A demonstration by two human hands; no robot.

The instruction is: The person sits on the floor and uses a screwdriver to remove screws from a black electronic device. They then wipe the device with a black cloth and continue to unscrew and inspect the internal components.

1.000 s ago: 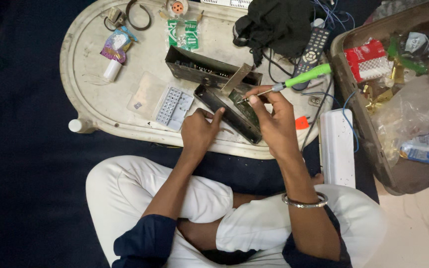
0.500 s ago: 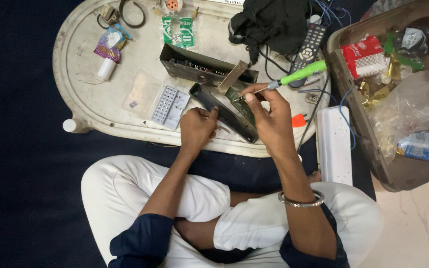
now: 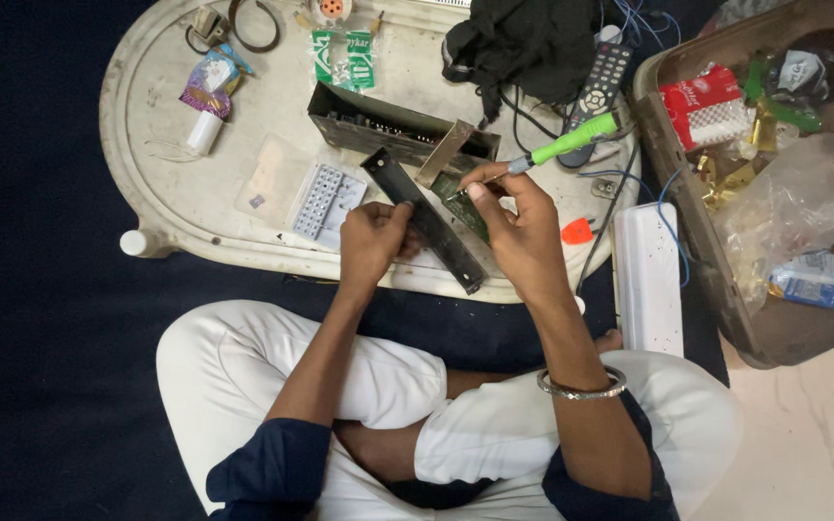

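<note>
The long black panel (image 3: 424,220) lies slantwise near the front edge of the oval tray table (image 3: 161,193), its upper end pointing at the open metal case (image 3: 388,127) and its lower end almost reaching the front rim. Just right of its middle sits a small green circuit board (image 3: 458,198), touching the panel's side.

Your left hand (image 3: 374,241) comes in from below with the wrist straight, fingers curled round the panel's left edge and the thumb on top, so the hand is closed on it. Your right hand (image 3: 518,227) rises beside it, a metal bangle (image 3: 581,386) on the wrist; thumb and forefinger pinch the shaft of the green-handled screwdriver (image 3: 560,145), whose handle slants up toward the table's back right. The tip is hidden under your fingers right over the circuit board, so you cannot tell whether it touches.

Left of the panel, near the middle of the table, lie a white button pad (image 3: 319,201) and a clear plastic sheet (image 3: 270,180). A remote control (image 3: 598,82) and a black cloth (image 3: 523,43) crowd the back right corner, with cables trailing past the screwdriver. A white bottle (image 3: 204,132) sits toward the left edge. Off the right edge stand a white power strip (image 3: 649,275) and a brown tub (image 3: 774,328) of wrappers.
</note>
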